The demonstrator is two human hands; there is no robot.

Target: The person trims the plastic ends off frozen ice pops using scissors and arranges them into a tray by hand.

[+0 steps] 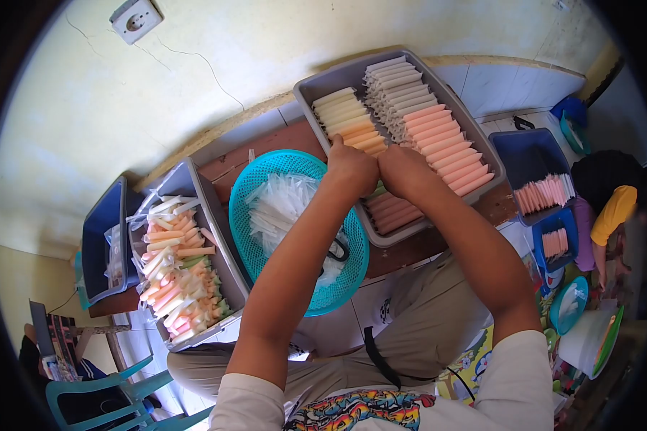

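Note:
My left hand and my right hand meet side by side over the grey tray. Both are closed, fingers curled and pointing away from me. They hide whatever is between them. Just beyond lie orange ice pops in clear plastic sleeves, beside a row of cream ice pops. White ice pops fill the tray's far part. Pink ice pops lie in a neat row right of my right hand. Darker pink ice pops show below my hands, with a bit of green.
A turquoise basket holds clear plastic bags and a black-handled item. Left of it, a grey bin is heaped with mixed ice pops. At right, a blue bin holds pink pops, near a person in a yellow sleeve.

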